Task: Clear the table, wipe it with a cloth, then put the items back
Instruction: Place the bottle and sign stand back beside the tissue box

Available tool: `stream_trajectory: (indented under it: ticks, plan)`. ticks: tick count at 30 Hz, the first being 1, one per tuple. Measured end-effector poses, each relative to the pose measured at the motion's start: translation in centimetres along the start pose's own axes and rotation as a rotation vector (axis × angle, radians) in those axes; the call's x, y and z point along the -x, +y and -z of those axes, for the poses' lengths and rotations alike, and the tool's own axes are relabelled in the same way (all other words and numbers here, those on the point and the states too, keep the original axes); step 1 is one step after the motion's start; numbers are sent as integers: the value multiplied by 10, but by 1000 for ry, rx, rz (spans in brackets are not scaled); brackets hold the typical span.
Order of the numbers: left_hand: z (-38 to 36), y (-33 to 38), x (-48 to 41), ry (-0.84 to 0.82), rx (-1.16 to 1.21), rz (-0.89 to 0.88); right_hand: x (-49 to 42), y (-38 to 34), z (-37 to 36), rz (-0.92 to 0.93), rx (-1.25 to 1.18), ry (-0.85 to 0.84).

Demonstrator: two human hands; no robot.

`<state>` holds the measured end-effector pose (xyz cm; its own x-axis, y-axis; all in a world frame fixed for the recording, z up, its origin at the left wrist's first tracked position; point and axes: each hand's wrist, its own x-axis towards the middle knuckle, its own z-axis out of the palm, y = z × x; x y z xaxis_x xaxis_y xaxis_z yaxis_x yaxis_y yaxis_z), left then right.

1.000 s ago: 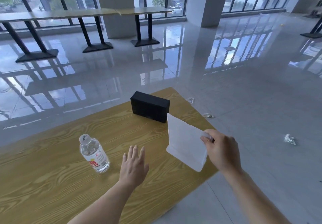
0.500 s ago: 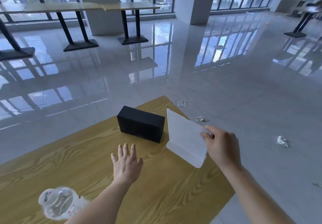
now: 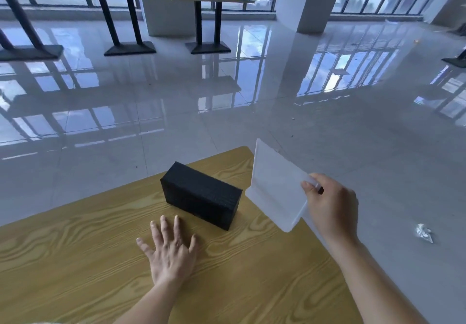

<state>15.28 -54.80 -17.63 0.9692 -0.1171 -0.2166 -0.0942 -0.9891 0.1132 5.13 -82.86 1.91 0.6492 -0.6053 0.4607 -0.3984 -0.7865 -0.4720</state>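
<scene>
Looks like the clearing part to me, and early in it. The right hand [image 3: 330, 207] pinches the white plastic stand [image 3: 274, 185] by its top edge. It's lifted and tilted over the far right corner of the table [image 3: 75, 260], just beside the black box [image 3: 201, 194] sitting on the wood. The left hand [image 3: 171, 250] is flat near the box, fingers spread, holding nothing. No cloth in sight, so I'd guess wiping and putting back are left.
</scene>
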Motion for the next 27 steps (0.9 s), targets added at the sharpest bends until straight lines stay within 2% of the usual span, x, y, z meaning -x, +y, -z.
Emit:
stream_trajectory:
  ticks: [11, 22, 27]
  plan:
    - [-9, 0, -3, 64, -36, 20, -21, 6, -49, 51, -33, -22]
    - [-13, 1, -4, 115, -22, 18, -10, 29, -60, 24, -120, -60]
    - [-15, 1, -4, 143, 8, 17, -5, 35, -65, -48, -125, -174]
